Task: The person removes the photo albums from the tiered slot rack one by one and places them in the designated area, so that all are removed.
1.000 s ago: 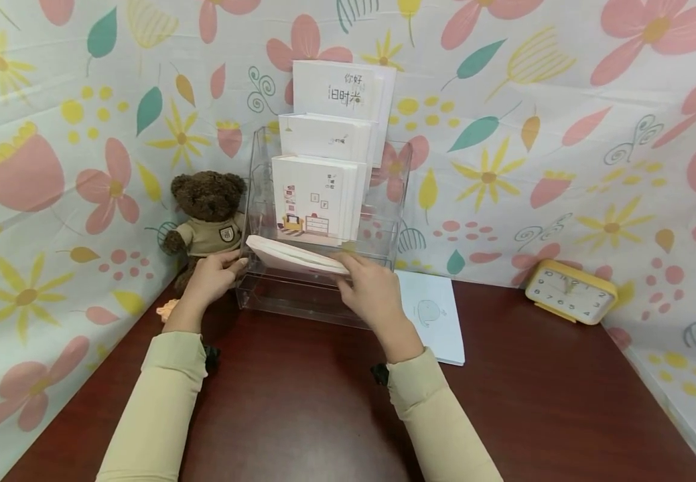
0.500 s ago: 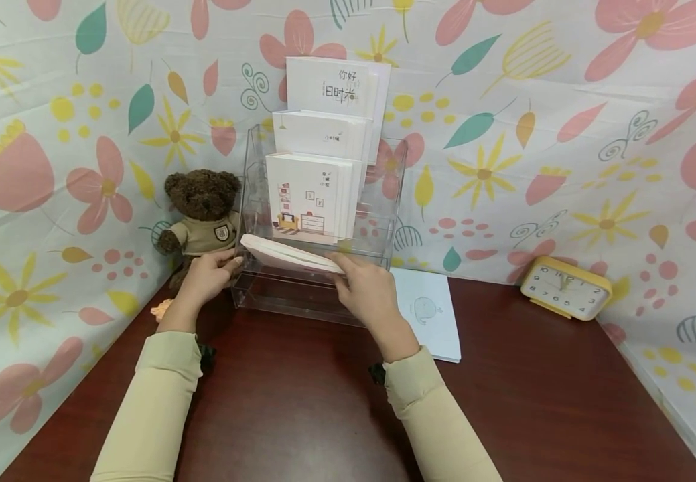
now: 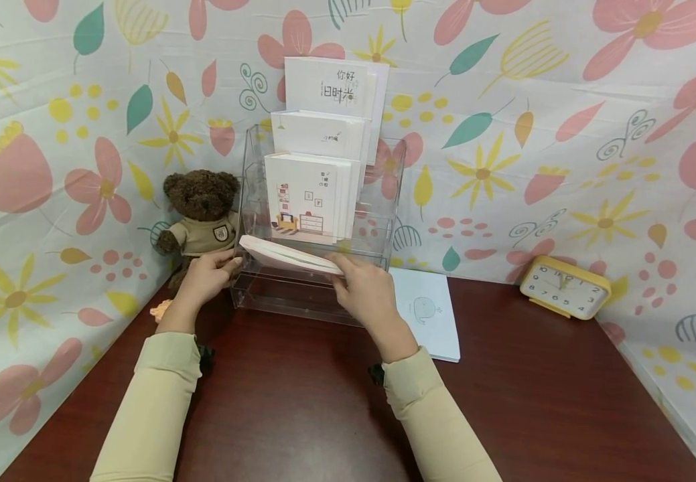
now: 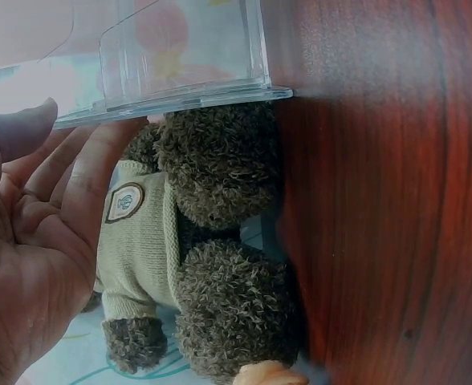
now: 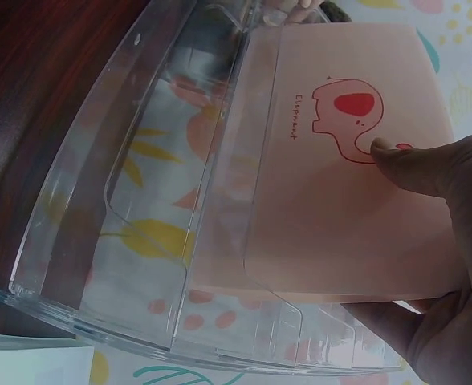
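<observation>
A clear acrylic tiered rack (image 3: 290,304) stands against the patterned wall. Its side wall is pinched between the thumb and fingers of my left hand (image 3: 205,278), as the left wrist view shows. My right hand (image 3: 368,291) grips a pink notebook (image 5: 336,216) by its right edge, thumb on the cover. An elephant drawing and the word "Elephant" mark that cover. The notebook leans in a lower tier, its lower part behind a clear divider. Higher tiers hold several upright white books, including one with a furniture drawing (image 3: 302,201).
A brown teddy bear (image 3: 203,201) in a knitted top sits left of the rack, beside a small orange object (image 3: 161,310). Right of the rack lies a pale blue notebook (image 3: 429,314) with a whale drawing. Farther right stands a yellow clock (image 3: 567,286) on the dark red table (image 3: 299,408).
The head view has shifted slightly, so the whole scene sits a little more to the left. Both hands keep their holds on the rack and the pink notebook.
</observation>
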Demonstrator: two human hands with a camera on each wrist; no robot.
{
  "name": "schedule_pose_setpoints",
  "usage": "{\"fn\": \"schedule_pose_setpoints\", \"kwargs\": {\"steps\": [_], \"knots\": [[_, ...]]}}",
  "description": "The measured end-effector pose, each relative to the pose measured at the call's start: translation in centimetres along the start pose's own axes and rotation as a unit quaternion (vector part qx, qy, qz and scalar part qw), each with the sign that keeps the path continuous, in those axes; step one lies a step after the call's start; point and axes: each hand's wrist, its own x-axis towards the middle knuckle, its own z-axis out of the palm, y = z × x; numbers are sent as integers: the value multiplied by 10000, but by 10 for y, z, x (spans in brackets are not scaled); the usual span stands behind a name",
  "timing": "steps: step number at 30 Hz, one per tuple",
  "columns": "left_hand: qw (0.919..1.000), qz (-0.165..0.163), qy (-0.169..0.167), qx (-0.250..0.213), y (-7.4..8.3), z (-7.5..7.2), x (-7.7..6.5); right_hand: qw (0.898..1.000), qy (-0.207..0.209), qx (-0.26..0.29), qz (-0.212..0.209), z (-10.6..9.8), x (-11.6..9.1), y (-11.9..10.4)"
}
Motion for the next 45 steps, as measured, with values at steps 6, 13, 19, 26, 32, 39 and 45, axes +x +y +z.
{"fn": "schedule_pose_setpoints", "kwargs": {"steps": [6,13,19,26,32,39,45], "knots": [[10000,42,31,-21,0,1,0,10000,1,-23,-33,0,0,1],[10000,34,42,18,1,1,0,9999,81,51,-29,-1,-1,0],[10000,8,7,-51,0,1,-1,9997,182,147,-72,1,-1,0],[9999,15,16,-112,-1,1,0,9987,402,261,-154,5,-2,2],[9998,-22,-47,-184,-2,0,-1,9975,557,352,-270,8,-4,3],[9996,-26,-71,-281,-2,0,1,9947,789,459,-469,14,-8,7],[9997,-17,-93,-237,-2,1,2,9906,1050,779,-409,13,-8,12]]}}
